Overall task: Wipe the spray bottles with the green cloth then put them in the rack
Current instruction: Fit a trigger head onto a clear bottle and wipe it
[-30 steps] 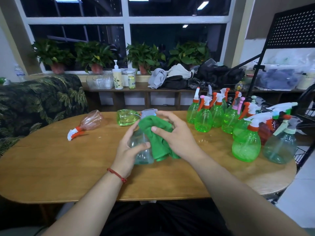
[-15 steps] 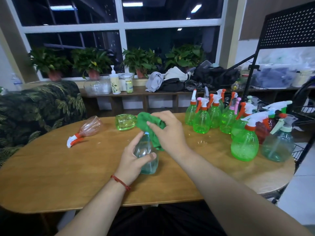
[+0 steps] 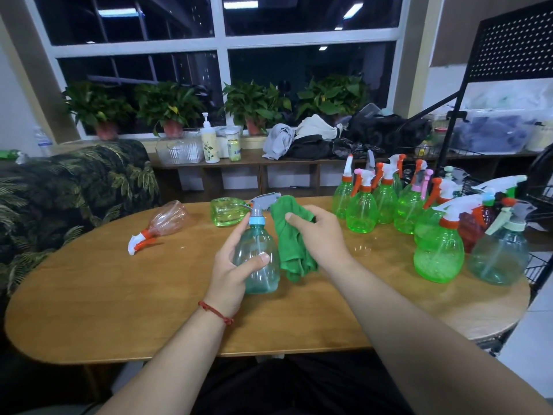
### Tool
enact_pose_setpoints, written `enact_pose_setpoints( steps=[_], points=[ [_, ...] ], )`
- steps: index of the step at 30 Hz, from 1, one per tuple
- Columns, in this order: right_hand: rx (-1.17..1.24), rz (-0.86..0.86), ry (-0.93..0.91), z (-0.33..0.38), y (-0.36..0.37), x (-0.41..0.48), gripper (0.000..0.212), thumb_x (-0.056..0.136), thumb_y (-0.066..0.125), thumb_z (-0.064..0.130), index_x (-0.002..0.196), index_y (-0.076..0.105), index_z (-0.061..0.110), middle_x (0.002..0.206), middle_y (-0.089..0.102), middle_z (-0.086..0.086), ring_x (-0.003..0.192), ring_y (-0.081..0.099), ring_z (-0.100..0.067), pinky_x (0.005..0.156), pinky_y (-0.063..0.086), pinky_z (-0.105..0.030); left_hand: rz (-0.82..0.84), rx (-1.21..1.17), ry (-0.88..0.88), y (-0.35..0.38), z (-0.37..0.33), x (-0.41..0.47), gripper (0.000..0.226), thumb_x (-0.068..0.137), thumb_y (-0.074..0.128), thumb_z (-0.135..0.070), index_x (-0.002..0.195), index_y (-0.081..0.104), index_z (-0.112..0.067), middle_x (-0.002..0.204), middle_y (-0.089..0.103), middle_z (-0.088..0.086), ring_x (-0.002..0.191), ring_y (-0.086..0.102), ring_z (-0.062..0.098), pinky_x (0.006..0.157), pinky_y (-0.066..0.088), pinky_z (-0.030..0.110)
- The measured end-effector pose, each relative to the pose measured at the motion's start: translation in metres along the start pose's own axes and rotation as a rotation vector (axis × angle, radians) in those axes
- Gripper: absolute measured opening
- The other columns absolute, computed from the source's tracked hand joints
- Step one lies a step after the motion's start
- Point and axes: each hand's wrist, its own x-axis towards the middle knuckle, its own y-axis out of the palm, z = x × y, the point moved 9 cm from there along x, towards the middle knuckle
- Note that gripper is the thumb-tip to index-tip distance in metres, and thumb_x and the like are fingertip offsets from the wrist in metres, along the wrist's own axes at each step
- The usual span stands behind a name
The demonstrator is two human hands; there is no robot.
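Bottle status: teal spray bottle (image 3: 259, 259) is upright over the middle of the wooden table (image 3: 119, 301); can't tell whether its base touches the top.

Left hand (image 3: 233, 274) grips the lower body from the left. The thumb lies across the front and the fingers curl round the far side. The grey trigger head and blue collar stand clear above the hand.

Right hand (image 3: 321, 235) pinches the green cloth (image 3: 291, 250) in a bunch, thumb on top. The cloth hangs just right of the bottle and touches its right flank. Its top fold sits beside the trigger nozzle, and the loose end trails down toward the table.

Other items:
- Cluster of green spray bottles (image 3: 362, 214) stands upright at the right end of the table, well apart from the held one.
- Second teal bottle (image 3: 498, 259) is at the front right of that cluster, with a red bottle (image 3: 471, 227) just behind it.
- Pink clear bottle (image 3: 169, 218) lies on its side to the left, orange-white head pointing at the near edge.
- Green bottle (image 3: 227, 211) lies on its side behind the held bottle.
- Black rack (image 3: 514, 43) stands past the right end of the table.
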Motion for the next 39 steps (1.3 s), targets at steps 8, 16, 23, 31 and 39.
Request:
enact_pose_setpoints(
  steps=[8,16,23,31,39],
  points=[
    [0.165,0.136,0.201,-0.009,0.012,-0.008,0.015,0.101,0.071,0.018,0.105,0.080,0.006,0.098,0.082,-0.013,0.084,0.079,-0.025,0.075,0.063,-0.036,-0.015,-0.074,0.008,-0.005,0.002,0.002,0.091,0.074,0.083,-0.013,0.157,0.050,-0.027,0.140,0.070,0.003,0.126,0.068,0.025,0.104,0.055,0.038],
    [0.261,0.094,0.189,0.000,0.009,0.001,0.015,0.100,0.071,0.020,0.105,0.080,0.008,0.099,0.081,-0.015,0.084,0.077,-0.029,0.079,0.063,-0.044,0.055,-0.060,-0.006,0.007,0.002,0.000,0.086,0.075,0.083,-0.013,0.155,0.053,-0.029,0.149,0.064,-0.002,0.136,0.062,0.023,0.106,0.053,0.037],
    [0.283,0.265,0.619,-0.020,0.011,-0.011,0.030,0.098,0.069,0.023,0.114,0.073,-0.002,0.088,0.077,-0.016,0.068,0.074,-0.029,0.062,0.062,-0.037,0.026,-0.155,-0.065,-0.001,0.010,0.002,0.091,0.068,0.085,-0.022,0.153,0.056,-0.034,0.138,0.070,0.013,0.121,0.069,0.031,0.102,0.056,0.047],
    [-0.130,0.119,0.329,-0.005,-0.014,0.007,0.015,0.091,0.073,0.018,0.100,0.080,0.008,0.086,0.081,-0.013,0.069,0.076,-0.026,0.071,0.066,-0.046,0.024,0.006,0.017,-0.002,-0.001,-0.001,0.087,0.075,0.079,-0.007,0.155,0.052,-0.028,0.129,0.075,-0.008,0.108,0.072,0.011,0.088,0.056,0.022],
    [-0.370,0.109,-0.409,0.084,0.001,0.002,0.011,0.093,0.079,0.033,0.104,0.080,0.029,0.099,0.077,0.008,0.094,0.071,-0.009,0.086,0.055,-0.030,0.122,0.399,0.237,0.027,-0.018,-0.013,0.096,0.078,0.088,-0.001,0.159,0.047,-0.032,0.150,0.054,-0.019,0.142,0.051,0.005,0.116,0.038,0.017]
  ],
)
